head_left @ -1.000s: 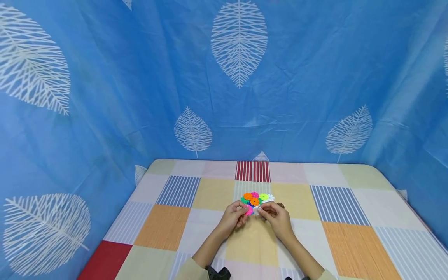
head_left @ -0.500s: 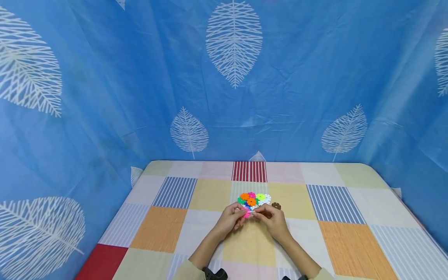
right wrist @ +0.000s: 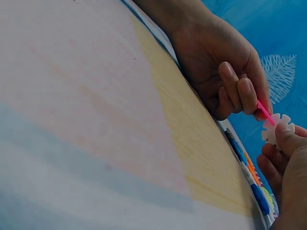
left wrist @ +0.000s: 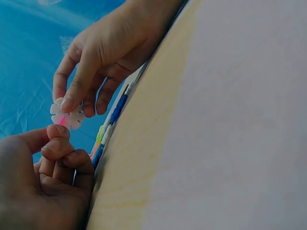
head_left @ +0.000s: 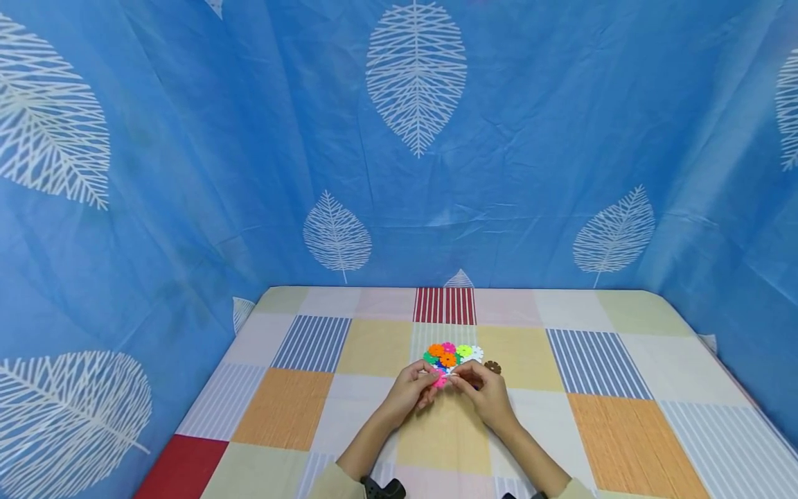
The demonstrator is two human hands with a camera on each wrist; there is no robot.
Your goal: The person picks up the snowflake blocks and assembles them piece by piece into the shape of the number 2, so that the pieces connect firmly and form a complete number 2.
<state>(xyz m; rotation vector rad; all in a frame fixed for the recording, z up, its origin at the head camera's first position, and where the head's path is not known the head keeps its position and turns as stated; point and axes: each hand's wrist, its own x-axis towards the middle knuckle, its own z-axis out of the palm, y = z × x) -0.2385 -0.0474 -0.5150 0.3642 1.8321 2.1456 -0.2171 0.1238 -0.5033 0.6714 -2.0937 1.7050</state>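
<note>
Pinching a pink disc [right wrist: 265, 110] in our left hand [head_left: 404, 395], a white disc [left wrist: 76, 117] in our right hand [head_left: 488, 396], fingers closed on each, we hold them touching, faces crosswise.

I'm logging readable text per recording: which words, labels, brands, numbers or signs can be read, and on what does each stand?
None can be read.
The blue hanging fabric shows white leaf prints; the patchwork cloth shows coloured and striped rectangles.
Too small to rule out fine marks: the white plastic flower-shaped disc, the pink plastic flower-shaped disc, the multicoloured disc heap, the black wristbands.
</note>
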